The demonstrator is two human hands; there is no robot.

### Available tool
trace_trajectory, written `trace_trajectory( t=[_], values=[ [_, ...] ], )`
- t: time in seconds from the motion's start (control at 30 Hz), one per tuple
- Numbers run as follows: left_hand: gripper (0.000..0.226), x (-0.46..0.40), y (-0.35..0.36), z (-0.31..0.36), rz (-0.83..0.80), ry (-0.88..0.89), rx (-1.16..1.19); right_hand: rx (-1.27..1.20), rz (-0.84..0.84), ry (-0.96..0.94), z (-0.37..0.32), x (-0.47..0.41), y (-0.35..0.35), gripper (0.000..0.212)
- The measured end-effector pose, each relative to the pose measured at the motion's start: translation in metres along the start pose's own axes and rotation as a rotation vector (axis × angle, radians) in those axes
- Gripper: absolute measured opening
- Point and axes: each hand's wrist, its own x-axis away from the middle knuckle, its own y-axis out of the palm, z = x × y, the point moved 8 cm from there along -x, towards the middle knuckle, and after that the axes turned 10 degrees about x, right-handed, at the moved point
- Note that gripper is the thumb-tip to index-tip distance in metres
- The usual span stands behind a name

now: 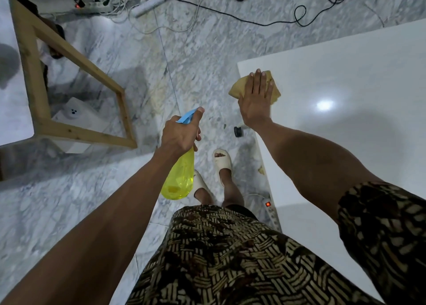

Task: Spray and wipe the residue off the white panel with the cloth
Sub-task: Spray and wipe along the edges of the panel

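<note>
On the white panel [345, 79] (glossy, above marble floor [196, 51]) the right hand [255, 99] presses the cloth [237, 89] flat; the left hand [179, 134] grips the spray bottle [178, 180]; cables [230, 16] behind.

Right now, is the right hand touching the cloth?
Touching. The head view shows the right hand lying flat, fingers straight, on the cloth, pressing it onto the white panel near its corner.

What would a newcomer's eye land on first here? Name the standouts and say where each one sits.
First, the bright yellow spray bottle with its blue nozzle, gripped by the left hand over the marble floor near the middle. Next, the right hand pressed flat on a tan cloth at the near-left corner of the glossy white panel. A wooden frame stands at the left, and cables with power strips trail along the top.
</note>
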Motion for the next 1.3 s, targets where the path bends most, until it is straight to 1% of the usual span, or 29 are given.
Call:
trace_trajectory(
  t=[0.1, 0.23, 0.47, 0.53, 0.67, 0.73, 0.83, 0.9, 1.1, 1.23, 1.3],
  values=[
    [0.072, 0.014, 0.001, -0.008, -0.023, 0.022, -0.017, -0.013, 0.014, -0.009, 0.001, 0.011, 0.002, 0.067],
    [0.071, 0.030, 0.000, -0.017, -0.038, 0.045, -0.039, -0.059, 0.039, -0.001, 0.003, 0.037, 0.008, 0.061],
    [0.071, 0.052, 0.003, -0.035, -0.065, 0.066, -0.097, -0.067, 0.072, 0.008, 0.010, 0.085, 0.021, 0.061],
    [0.070, 0.057, 0.006, -0.036, -0.067, 0.077, -0.113, -0.037, 0.092, 0.015, 0.013, 0.102, 0.026, 0.059],
    [0.074, 0.068, 0.025, -0.049, -0.085, 0.089, -0.115, -0.015, 0.016, 0.009, 0.020, 0.138, 0.031, 0.063],
    [0.075, 0.079, 0.040, -0.061, -0.098, 0.099, -0.107, -0.015, -0.003, 0.014, 0.024, 0.163, 0.035, 0.069],
    [0.073, 0.097, 0.064, -0.079, -0.118, 0.103, -0.069, 0.014, 0.028, 0.056, 0.031, 0.195, 0.046, 0.062],
    [0.074, 0.109, 0.079, -0.091, -0.138, 0.094, -0.020, 0.017, 0.036, 0.089, 0.037, 0.215, 0.050, 0.062],
    [0.075, 0.154, 0.105, -0.145, -0.168, 0.053, 0.075, 0.036, 0.035, 0.085, 0.054, 0.284, 0.066, 0.060],
    [0.075, 0.183, 0.108, -0.177, -0.183, 0.067, 0.008, 0.071, 0.037, 0.104, 0.064, 0.328, 0.075, 0.063],
    [0.080, 0.199, 0.111, -0.193, -0.216, 0.059, -0.008, 0.081, 0.050, 0.125, 0.070, 0.353, 0.080, 0.062]
  ],
)
